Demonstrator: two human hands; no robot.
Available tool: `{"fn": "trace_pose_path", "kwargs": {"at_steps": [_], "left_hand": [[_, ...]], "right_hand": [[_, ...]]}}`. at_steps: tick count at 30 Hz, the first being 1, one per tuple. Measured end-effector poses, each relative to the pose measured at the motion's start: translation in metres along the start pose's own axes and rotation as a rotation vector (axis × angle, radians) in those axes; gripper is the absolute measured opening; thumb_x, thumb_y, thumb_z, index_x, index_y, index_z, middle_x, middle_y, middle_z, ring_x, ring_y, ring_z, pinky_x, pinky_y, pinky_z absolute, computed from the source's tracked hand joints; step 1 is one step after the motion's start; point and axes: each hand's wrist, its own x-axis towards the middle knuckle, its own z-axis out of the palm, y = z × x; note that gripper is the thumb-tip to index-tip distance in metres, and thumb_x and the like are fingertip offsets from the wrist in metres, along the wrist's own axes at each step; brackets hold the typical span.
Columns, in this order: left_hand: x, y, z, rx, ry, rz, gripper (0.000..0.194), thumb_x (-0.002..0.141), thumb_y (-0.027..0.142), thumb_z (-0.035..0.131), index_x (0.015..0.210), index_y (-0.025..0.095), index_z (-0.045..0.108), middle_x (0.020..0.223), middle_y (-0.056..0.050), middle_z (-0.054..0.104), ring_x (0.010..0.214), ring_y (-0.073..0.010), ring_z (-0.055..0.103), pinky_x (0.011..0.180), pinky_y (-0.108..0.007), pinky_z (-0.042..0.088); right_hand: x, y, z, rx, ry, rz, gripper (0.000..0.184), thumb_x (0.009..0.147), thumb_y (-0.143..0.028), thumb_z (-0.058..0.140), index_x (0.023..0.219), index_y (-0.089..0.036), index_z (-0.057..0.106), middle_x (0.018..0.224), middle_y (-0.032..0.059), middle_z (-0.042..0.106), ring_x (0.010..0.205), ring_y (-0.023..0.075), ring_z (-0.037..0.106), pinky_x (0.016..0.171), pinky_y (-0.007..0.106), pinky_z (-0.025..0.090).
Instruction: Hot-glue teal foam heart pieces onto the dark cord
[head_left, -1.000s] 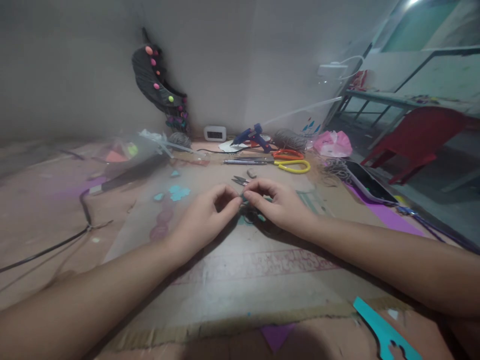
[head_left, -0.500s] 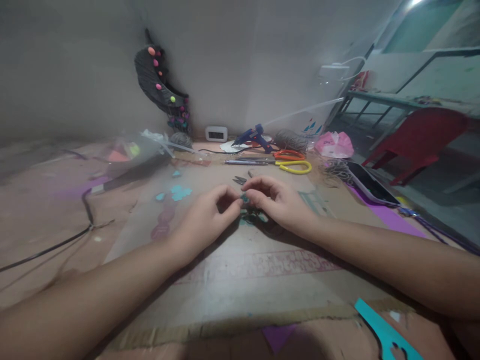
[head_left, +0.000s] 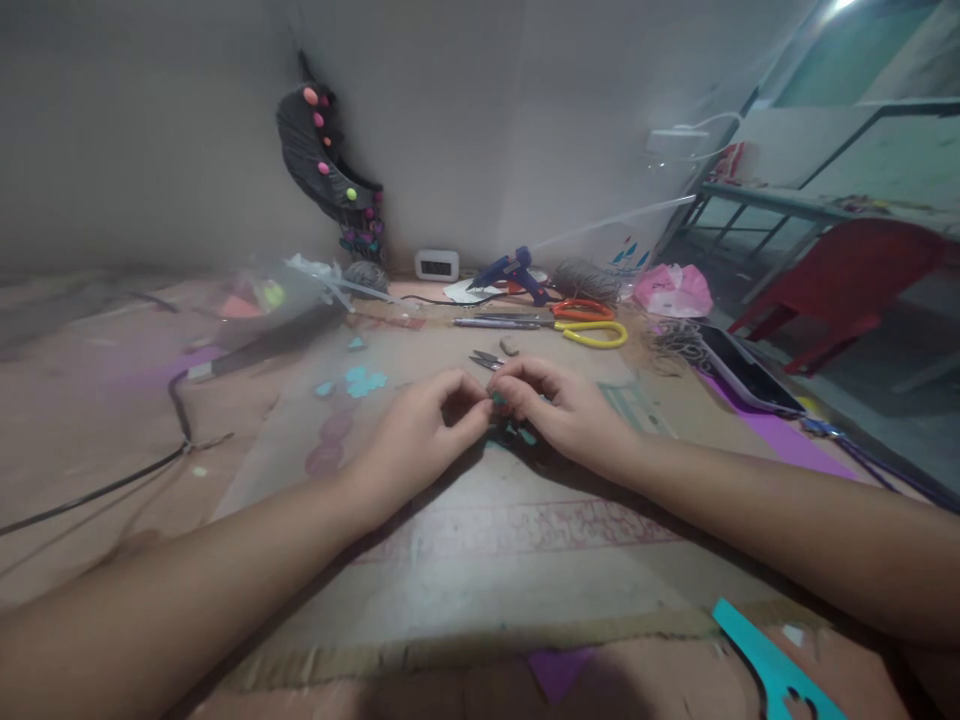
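Note:
My left hand [head_left: 420,430] and my right hand [head_left: 559,405] meet fingertip to fingertip over a sheet of cardboard [head_left: 480,560] on the floor. Both pinch a small dark and teal craft piece [head_left: 508,430] between them, most of it hidden by the fingers. Small thread snips [head_left: 486,359] lie just beyond my right fingers. Teal paper cutouts [head_left: 360,381] lie to the left of my left hand.
Yellow and orange scissors [head_left: 589,322], a blue glue gun [head_left: 510,272], yarn balls [head_left: 586,278], a small white clock [head_left: 437,264] and a black beaded ornament [head_left: 326,170] stand along the wall. A phone [head_left: 746,368] lies right, a red chair [head_left: 847,275] beyond. A black cable [head_left: 176,410] runs left.
Both hands have stayed pinched together on the small piece; the fingers shifted slightly. The camera view moved a little.

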Motion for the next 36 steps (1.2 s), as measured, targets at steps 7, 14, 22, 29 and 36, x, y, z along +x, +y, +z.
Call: {"fn": "trace_pose_path", "kwargs": {"at_steps": [7,14,22,29,36], "left_hand": [[0.001,-0.003,-0.001,-0.052,0.021,-0.061,0.013,0.09,0.029,0.055,0.087,0.019,0.063,0.085,-0.001,0.069,0.077,-0.0159,0.062,0.071,-0.028,0.046],[0.0,0.001,0.0,-0.028,0.013,-0.126,0.014,0.086,0.029,0.058,0.095,0.02,0.064,0.077,0.002,0.065,0.069,-0.0149,0.058,0.066,-0.028,0.043],[0.002,-0.004,0.001,-0.08,0.033,-0.088,0.018,0.091,0.035,0.054,0.089,0.019,0.062,0.08,0.001,0.064,0.075,-0.0162,0.059,0.072,-0.03,0.044],[0.002,-0.007,0.001,-0.044,0.04,-0.049,0.03,0.096,0.04,0.048,0.08,0.019,0.062,0.081,0.0,0.063,0.08,-0.0166,0.059,0.074,-0.03,0.043],[0.003,-0.011,-0.002,0.055,0.139,0.01,0.019,0.091,0.04,0.06,0.098,0.025,0.069,0.103,0.001,0.069,0.098,-0.018,0.062,0.087,-0.03,0.044]], "right_hand": [[0.003,0.005,0.001,0.05,0.006,0.06,0.014,0.087,-0.029,0.057,0.09,-0.018,0.064,0.079,0.0008,0.065,0.07,0.013,0.058,0.066,0.026,0.045],[0.002,0.006,0.0,0.037,0.019,0.074,0.015,0.088,-0.029,0.056,0.088,-0.017,0.064,0.073,-0.0001,0.064,0.065,0.0123,0.056,0.063,0.026,0.043],[0.002,0.011,0.0,0.035,0.035,0.053,0.018,0.09,-0.032,0.055,0.09,-0.018,0.065,0.07,-0.0002,0.061,0.064,0.0129,0.054,0.061,0.027,0.042],[0.004,0.013,0.002,0.101,0.051,0.063,0.017,0.089,-0.035,0.057,0.089,-0.019,0.062,0.068,-0.0022,0.057,0.063,0.0123,0.054,0.061,0.026,0.042],[0.003,0.01,-0.001,0.02,0.026,0.045,0.015,0.089,-0.032,0.056,0.085,-0.019,0.061,0.071,-0.0012,0.06,0.065,0.0124,0.055,0.063,0.026,0.042]]}}
